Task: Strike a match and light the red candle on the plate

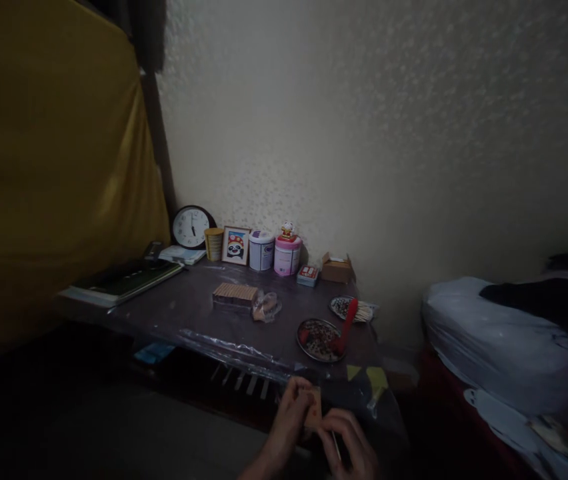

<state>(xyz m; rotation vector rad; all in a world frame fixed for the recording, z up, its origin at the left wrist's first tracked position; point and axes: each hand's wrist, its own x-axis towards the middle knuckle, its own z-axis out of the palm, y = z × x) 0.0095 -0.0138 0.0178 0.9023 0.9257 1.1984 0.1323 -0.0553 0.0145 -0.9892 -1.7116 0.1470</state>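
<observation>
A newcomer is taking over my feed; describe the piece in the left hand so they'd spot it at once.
From the plastic-covered table, come past the round dish with the red tool to the near edge. There the left hand grips a small, flat, light-brown rectangle. Reddish spots and its flat shape set it apart from the thin white stick at the right hand.

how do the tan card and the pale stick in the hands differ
The tan card is flat and broad, while the pale stick is thin and narrow. The card shows orange-red marks; the stick looks plain, though dim light hides detail. The card is in the left hand, the stick in the right hand. Both are held.
</observation>
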